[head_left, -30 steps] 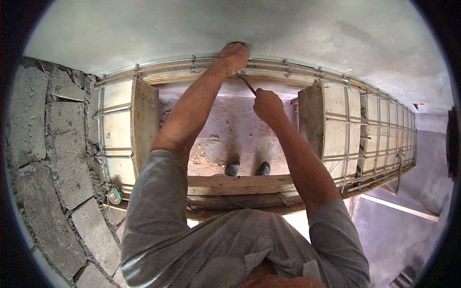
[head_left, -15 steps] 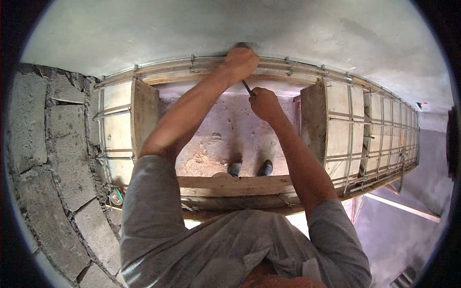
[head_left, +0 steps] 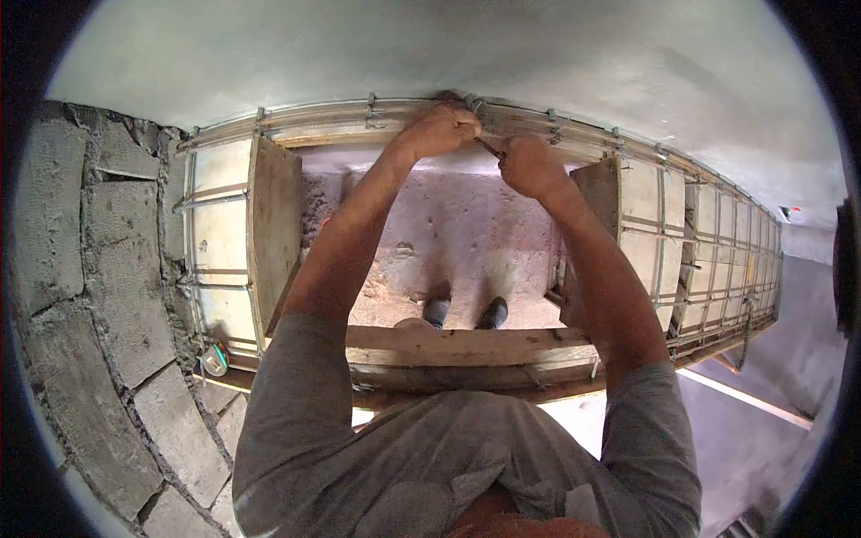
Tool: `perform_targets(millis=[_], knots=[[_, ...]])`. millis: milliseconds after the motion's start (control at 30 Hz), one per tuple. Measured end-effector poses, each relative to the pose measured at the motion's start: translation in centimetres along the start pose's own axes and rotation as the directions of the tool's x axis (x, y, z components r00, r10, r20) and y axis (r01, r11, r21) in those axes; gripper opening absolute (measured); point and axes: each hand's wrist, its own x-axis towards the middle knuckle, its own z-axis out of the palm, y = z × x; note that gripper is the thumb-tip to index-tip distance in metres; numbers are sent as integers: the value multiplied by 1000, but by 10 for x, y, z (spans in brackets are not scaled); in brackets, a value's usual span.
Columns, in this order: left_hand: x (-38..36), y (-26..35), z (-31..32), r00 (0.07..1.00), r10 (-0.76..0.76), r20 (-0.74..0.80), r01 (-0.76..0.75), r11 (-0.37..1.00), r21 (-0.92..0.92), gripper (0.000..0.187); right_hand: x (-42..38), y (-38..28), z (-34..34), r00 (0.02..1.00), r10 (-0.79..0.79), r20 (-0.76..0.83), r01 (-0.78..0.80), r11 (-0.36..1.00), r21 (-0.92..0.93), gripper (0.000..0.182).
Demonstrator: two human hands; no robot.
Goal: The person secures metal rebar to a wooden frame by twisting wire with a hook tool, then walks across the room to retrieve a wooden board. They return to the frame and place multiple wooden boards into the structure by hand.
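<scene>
My right hand (head_left: 535,166) is closed around a thin dark metal rod (head_left: 489,147), whose free end points up and left toward my other hand. At the far side of the wooden formwork, my left hand (head_left: 439,132) is closed beside the long steel bars (head_left: 332,119). Its fingertips are near the rod's end; what they grip is hidden. A small wire or stirrup end (head_left: 473,105) shows just beyond those fingers. Both hands are above an opening between two upright boards, the left board (head_left: 276,211) and the right board (head_left: 596,199).
A rebar cage (head_left: 659,224) lines pale panels at right. Rough block masonry (head_left: 130,260) stands at left, with a tape measure (head_left: 214,360) beside it. A wooden beam (head_left: 466,341) crosses in front of my body. Two dark shoes (head_left: 492,313) show below; a grey wall (head_left: 430,45) rises beyond.
My right hand has moved up and right, with the rod now tilted more flatly. The left hand has shifted slightly left and down. The view has shifted slightly.
</scene>
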Motion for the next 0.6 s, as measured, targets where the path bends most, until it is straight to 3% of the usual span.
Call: perform_targets(millis=[67, 100, 167, 200, 233, 267, 300, 333, 367, 400, 467, 500, 567, 600], knots=[[1, -20, 16, 948, 259, -183, -225, 956, 186, 17, 3, 1, -3, 999, 37, 5, -37, 999, 4, 21], [0, -17, 11, 947, 257, -192, -222, 957, 187, 17, 4, 2, -6, 1000, 30, 4, -30, 1000, -2, 21], [-6, -11, 3, 916, -21, -400, 18, 1000, -11, 11, 3, 2, -9, 998, 56, 14, -56, 998, 29, 27], [-15, -8, 3, 914, -26, -405, 23, 1000, -13, 11, 1, 0, -10, 999, 50, 16, -50, 998, 25, 27], [-27, -4, 4, 930, -282, -235, 219, 940, -263, 12, 0, -3, -13, 995, 97, 11, -97, 995, 33, 26], [-36, 1, 4, 879, -477, -7, 422, 784, -456, 14, 0, -5, -15, 990, 144, 3, -144, 989, 42, 26], [-42, -7, 20, 877, -480, -14, 420, 783, -459, 14, -3, -7, -15, 991, 137, 1, -137, 990, 38, 26], [-47, -24, 52, 872, -476, 116, 320, 375, -870, 17, -6, -8, -13, 995, 102, 6, -102, 993, 55, 26], [-47, -34, 77, 891, -397, 219, 158, -181, -971, 21, -6, -8, -10, 997, 70, 11, -70, 995, 72, 25], [-44, -33, 92, 893, -397, 215, 151, -186, -971, 21, -4, -5, -1, 998, 66, 12, -67, 996, 64, 25], [-36, -21, 120, 976, -215, 41, -85, -543, -835, 39, -3, 4, 20, 994, -31, -104, 40, 996, 84, 28], [-31, -5, 125, 975, -219, 38, -91, -551, -829, 39, -6, 2, 20, 995, -35, -95, 43, 996, 76, 28], [-17, 29, 118, 977, -167, -135, -213, -678, -704, 50, -10, -10, 12, 951, -108, -290, 167, 968, 187, 31], [-11, 35, 122, 976, -164, -145, -218, -677, -703, 50, -9, -13, 5, 949, -115, -295, 173, 968, 180, 31]])
